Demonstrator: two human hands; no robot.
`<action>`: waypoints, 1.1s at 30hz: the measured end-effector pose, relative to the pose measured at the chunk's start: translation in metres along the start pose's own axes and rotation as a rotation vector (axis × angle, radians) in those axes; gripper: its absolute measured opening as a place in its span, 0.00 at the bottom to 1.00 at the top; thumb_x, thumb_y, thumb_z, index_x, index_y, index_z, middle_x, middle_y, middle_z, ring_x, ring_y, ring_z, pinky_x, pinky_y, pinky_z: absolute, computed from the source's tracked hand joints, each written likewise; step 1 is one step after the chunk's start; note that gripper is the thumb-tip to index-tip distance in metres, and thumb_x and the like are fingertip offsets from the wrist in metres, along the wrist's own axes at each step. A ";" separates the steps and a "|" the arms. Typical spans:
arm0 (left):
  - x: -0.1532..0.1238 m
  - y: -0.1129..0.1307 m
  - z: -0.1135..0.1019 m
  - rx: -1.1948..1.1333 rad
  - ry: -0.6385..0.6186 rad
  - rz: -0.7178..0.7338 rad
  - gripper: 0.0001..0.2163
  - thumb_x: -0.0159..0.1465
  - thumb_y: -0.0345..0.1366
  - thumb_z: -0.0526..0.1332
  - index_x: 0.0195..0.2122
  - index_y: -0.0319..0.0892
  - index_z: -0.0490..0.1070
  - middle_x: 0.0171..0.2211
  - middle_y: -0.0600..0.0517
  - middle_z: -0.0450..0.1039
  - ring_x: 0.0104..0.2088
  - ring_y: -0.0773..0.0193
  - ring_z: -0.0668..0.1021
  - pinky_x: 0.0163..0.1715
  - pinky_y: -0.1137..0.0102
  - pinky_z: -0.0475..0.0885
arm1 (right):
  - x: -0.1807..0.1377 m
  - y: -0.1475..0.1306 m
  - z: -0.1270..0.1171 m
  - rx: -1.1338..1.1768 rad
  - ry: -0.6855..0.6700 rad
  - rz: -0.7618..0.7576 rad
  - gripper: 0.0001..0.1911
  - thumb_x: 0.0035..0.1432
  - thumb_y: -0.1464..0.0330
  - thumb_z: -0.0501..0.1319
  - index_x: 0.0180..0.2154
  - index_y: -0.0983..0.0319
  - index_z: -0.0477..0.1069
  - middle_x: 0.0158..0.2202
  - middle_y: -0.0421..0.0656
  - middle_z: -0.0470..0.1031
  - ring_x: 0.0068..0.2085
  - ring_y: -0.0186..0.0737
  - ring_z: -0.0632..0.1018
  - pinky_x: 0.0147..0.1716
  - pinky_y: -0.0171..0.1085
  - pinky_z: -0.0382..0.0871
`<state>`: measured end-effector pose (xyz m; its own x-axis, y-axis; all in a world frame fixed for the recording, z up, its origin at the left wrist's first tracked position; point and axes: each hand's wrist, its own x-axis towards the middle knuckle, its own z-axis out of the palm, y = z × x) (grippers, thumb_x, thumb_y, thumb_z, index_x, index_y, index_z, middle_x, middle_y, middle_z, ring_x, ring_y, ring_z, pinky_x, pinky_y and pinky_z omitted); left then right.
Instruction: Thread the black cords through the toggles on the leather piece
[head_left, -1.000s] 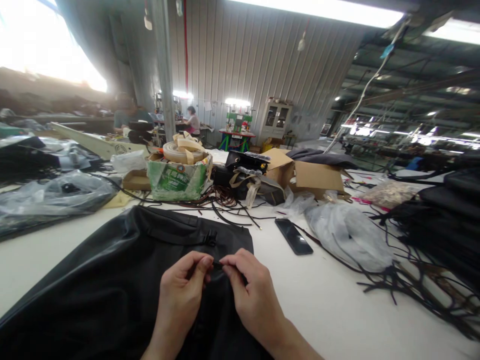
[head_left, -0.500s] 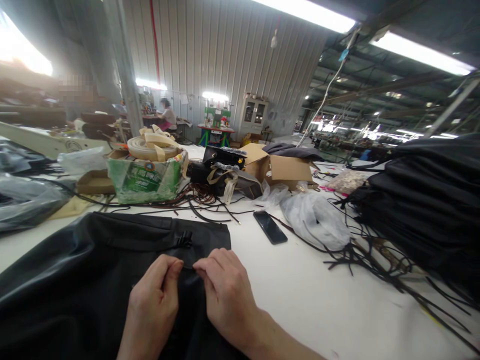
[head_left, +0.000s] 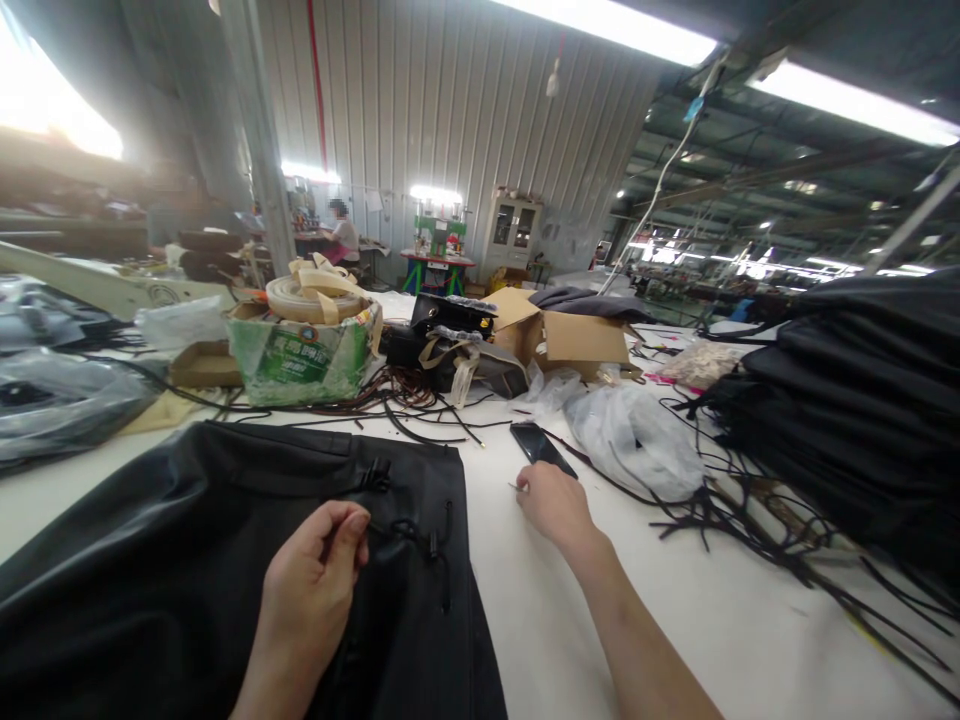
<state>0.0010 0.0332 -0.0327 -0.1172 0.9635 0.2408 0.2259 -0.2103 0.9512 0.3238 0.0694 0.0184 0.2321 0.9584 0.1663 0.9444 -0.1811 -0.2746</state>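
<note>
A black leather-like piece point(head_left: 187, 520) lies across the left of the white table. On it, black cord point(head_left: 405, 527) runs in loops with a small cord stopper point(head_left: 433, 545), and a bunched black knot point(head_left: 375, 474) sits higher up. My left hand point(head_left: 319, 580) is closed in a pinch over the piece, with the cord's end running into its fingertips. My right hand point(head_left: 555, 503) is off the piece, low over the table just in front of a black phone point(head_left: 534, 440). Its fingers are pinched, and a small thin object point(head_left: 514, 487) sticks out of them; its kind is unclear.
Behind lie a green-and-white box point(head_left: 300, 365) with rolled tape, a cardboard box point(head_left: 585, 340) and loose cords point(head_left: 420, 390). A clear plastic bag point(head_left: 637, 440) is beyond the phone. Stacked black pieces point(head_left: 862, 390) and many cords stand at right. A person point(head_left: 343, 235) is far back.
My right hand has moved away from my left hand, rightward off the black piece towards the phone. The cord loops and stopper have come into sight. My left hand stays pinched.
</note>
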 end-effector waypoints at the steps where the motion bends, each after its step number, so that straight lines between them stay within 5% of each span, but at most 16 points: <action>1: 0.000 0.000 0.001 -0.018 -0.014 0.000 0.23 0.71 0.62 0.65 0.38 0.45 0.78 0.25 0.53 0.74 0.24 0.61 0.73 0.24 0.71 0.70 | -0.003 -0.007 -0.003 0.017 0.022 -0.026 0.08 0.64 0.77 0.68 0.42 0.64 0.86 0.45 0.54 0.87 0.48 0.55 0.86 0.49 0.46 0.76; 4: 0.000 0.005 0.001 -0.039 -0.049 0.017 0.23 0.72 0.60 0.64 0.36 0.44 0.78 0.24 0.53 0.72 0.23 0.63 0.72 0.23 0.72 0.67 | -0.024 -0.045 -0.012 0.250 0.123 -0.288 0.14 0.78 0.66 0.60 0.57 0.59 0.81 0.60 0.50 0.83 0.61 0.47 0.82 0.62 0.43 0.73; 7: 0.001 0.012 0.000 -0.055 -0.052 0.037 0.21 0.73 0.58 0.64 0.36 0.45 0.78 0.24 0.54 0.71 0.23 0.63 0.72 0.24 0.72 0.67 | -0.053 -0.090 -0.005 0.587 0.051 -0.707 0.21 0.76 0.58 0.65 0.64 0.58 0.76 0.62 0.48 0.83 0.62 0.47 0.81 0.68 0.46 0.67; 9: 0.001 0.018 0.000 -0.058 -0.017 0.066 0.19 0.73 0.55 0.65 0.36 0.45 0.79 0.25 0.53 0.73 0.24 0.63 0.73 0.26 0.72 0.69 | -0.069 -0.111 0.008 0.650 -0.014 -0.843 0.24 0.74 0.60 0.68 0.66 0.60 0.74 0.60 0.49 0.85 0.58 0.49 0.84 0.69 0.51 0.64; 14: -0.002 0.028 -0.002 -0.066 0.007 0.151 0.15 0.73 0.50 0.66 0.35 0.45 0.79 0.25 0.54 0.74 0.25 0.63 0.73 0.25 0.72 0.68 | -0.076 -0.129 0.026 0.760 -0.020 -0.794 0.11 0.76 0.72 0.64 0.55 0.58 0.81 0.47 0.43 0.88 0.44 0.42 0.85 0.58 0.50 0.67; 18: -0.005 0.026 -0.004 -0.042 0.080 0.172 0.15 0.74 0.48 0.65 0.35 0.45 0.78 0.28 0.53 0.76 0.28 0.63 0.75 0.30 0.72 0.70 | -0.072 -0.129 0.018 0.749 -0.005 -0.756 0.10 0.73 0.75 0.66 0.50 0.56 0.83 0.43 0.40 0.87 0.43 0.41 0.83 0.55 0.49 0.67; 22: -0.007 0.027 -0.004 -0.186 0.162 0.072 0.18 0.73 0.54 0.67 0.37 0.43 0.77 0.24 0.55 0.70 0.24 0.66 0.70 0.24 0.73 0.66 | -0.073 -0.128 0.016 0.764 0.059 -0.725 0.10 0.70 0.74 0.71 0.49 0.54 0.83 0.43 0.38 0.87 0.46 0.43 0.83 0.58 0.50 0.67; 28: -0.003 0.031 -0.001 -0.606 0.031 -0.038 0.30 0.76 0.61 0.58 0.67 0.43 0.68 0.44 0.45 0.80 0.27 0.61 0.78 0.20 0.71 0.71 | -0.073 -0.120 0.023 0.955 0.076 -0.554 0.12 0.70 0.70 0.70 0.53 0.52 0.83 0.48 0.40 0.88 0.48 0.44 0.86 0.52 0.43 0.78; 33: -0.001 0.032 0.001 -0.456 -0.071 -0.042 0.23 0.66 0.54 0.76 0.49 0.40 0.79 0.37 0.49 0.80 0.30 0.66 0.78 0.27 0.76 0.74 | -0.074 -0.114 0.024 0.909 0.144 -0.520 0.11 0.69 0.68 0.72 0.52 0.51 0.83 0.47 0.40 0.88 0.48 0.45 0.86 0.52 0.43 0.79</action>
<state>0.0092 0.0253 -0.0031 -0.0472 0.9784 0.2013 -0.2277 -0.2068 0.9515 0.1935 0.0250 0.0142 -0.0694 0.8246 0.5614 0.4199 0.5346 -0.7334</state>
